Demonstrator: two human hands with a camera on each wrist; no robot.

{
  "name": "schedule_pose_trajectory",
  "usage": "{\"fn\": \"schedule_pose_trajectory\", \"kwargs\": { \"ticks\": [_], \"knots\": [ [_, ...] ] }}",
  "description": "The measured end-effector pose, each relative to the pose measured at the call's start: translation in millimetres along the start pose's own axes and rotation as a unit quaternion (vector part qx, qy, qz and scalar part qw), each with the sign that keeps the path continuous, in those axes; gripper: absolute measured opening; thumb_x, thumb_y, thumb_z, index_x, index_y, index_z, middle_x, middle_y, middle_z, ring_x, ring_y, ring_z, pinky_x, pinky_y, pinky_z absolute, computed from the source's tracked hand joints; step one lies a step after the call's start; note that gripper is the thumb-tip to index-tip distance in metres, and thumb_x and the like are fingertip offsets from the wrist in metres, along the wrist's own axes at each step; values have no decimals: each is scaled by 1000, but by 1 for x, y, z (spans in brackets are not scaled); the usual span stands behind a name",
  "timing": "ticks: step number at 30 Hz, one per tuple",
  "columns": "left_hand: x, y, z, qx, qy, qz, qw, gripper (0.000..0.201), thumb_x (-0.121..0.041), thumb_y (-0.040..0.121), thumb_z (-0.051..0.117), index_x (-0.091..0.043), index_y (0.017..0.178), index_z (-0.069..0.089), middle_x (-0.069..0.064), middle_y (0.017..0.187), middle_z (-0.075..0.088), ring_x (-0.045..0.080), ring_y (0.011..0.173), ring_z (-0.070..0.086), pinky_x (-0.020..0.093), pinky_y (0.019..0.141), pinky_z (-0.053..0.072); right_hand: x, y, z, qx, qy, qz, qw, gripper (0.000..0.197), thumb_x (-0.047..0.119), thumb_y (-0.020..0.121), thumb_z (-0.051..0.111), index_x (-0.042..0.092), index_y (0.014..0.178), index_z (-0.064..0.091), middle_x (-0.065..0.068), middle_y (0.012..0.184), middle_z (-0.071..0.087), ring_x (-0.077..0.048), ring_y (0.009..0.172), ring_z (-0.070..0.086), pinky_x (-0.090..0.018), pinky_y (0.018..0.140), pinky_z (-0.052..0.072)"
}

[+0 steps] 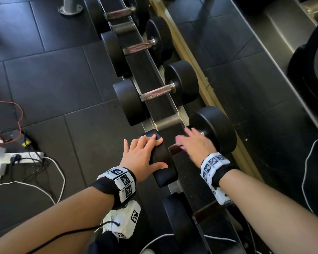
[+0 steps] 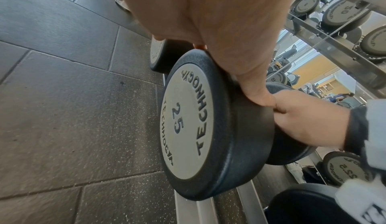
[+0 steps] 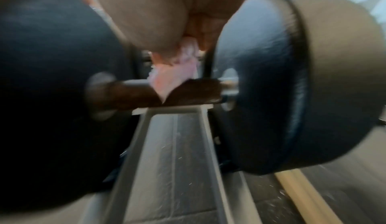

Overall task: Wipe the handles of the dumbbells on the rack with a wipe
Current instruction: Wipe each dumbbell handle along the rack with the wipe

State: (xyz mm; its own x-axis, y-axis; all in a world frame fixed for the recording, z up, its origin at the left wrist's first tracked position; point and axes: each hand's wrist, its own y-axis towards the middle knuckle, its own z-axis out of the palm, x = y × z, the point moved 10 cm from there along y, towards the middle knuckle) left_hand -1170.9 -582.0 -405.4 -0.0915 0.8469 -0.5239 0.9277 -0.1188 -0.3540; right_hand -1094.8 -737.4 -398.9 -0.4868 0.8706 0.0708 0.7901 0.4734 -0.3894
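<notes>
left hand (image 1: 142, 155) bracing 25 dumbbell head (image 2: 192, 125), fingers spread flat | right hand (image 1: 195, 145) pinching wipe (image 3: 173, 77), rubbing handle (image 3: 188, 93) on rack (image 1: 151, 74) | next, probably: shifting to neighbouring handle

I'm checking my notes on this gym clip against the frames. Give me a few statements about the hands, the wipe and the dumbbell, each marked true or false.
1. The left hand rests on the near head of the dumbbell. True.
2. That head is stamped 40. False: it reads 25.
3. The right hand holds a pink wipe at the dumbbell's handle. True.
4. The dumbbell has been lifted off the rack. False: it sits on the rack rail.
5. The handle looks clean and shiny. False: it looks dark brown, though the right wrist view is blurred.
</notes>
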Motion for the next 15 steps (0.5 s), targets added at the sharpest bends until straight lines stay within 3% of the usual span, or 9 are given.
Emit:
{"fn": "schedule_pose_trajectory", "kwargs": {
  "ticks": [3,5,7,10,13,15],
  "knots": [
    [1,0,1,1,4,3,1000,86,-80,75,48,-47,148,16,-12,149,27,22,141,19,63,118,-1,-18,7,-1,36,-36,45,998,30,18,99,52,21,128,53,-5,142,52,-26,146,30,-40,119,27],
    [2,0,1,3,1,3,1000,87,-81,73,44,-47,147,16,-12,149,27,22,141,19,63,118,-1,-9,1,-2,4,2,54,999,38,7,93,57,23,127,53,-5,139,53,-28,141,39,-40,112,38],
    [1,-1,1,1,2,4,1000,87,-81,73,44,-47,147,17,-12,149,27,22,141,19,64,118,0,13,-10,9,1,75,36,997,55,-3,88,56,29,133,50,-7,148,46,-31,143,38,-45,106,44],
    [0,0,1,2,9,3,1000,84,-79,75,48,-48,146,16,-12,150,26,22,142,19,65,117,-1,39,-21,29,53,92,-15,994,75,-7,92,48,31,153,30,-2,161,31,-22,150,25,-39,115,33],
    [0,0,1,5,14,2,1000,84,-79,76,50,-48,146,15,-12,150,26,22,142,18,65,117,-3,24,-36,26,17,106,-8,994,72,0,97,46,39,154,26,0,161,30,-23,148,29,-39,114,35],
    [-1,0,0,7,20,2,1000,85,-79,77,50,-47,147,15,-12,150,25,22,142,19,65,117,-2,4,-54,29,3,135,47,990,47,23,103,48,42,146,43,-4,153,45,-23,136,48,-38,111,43]
  ]
}}
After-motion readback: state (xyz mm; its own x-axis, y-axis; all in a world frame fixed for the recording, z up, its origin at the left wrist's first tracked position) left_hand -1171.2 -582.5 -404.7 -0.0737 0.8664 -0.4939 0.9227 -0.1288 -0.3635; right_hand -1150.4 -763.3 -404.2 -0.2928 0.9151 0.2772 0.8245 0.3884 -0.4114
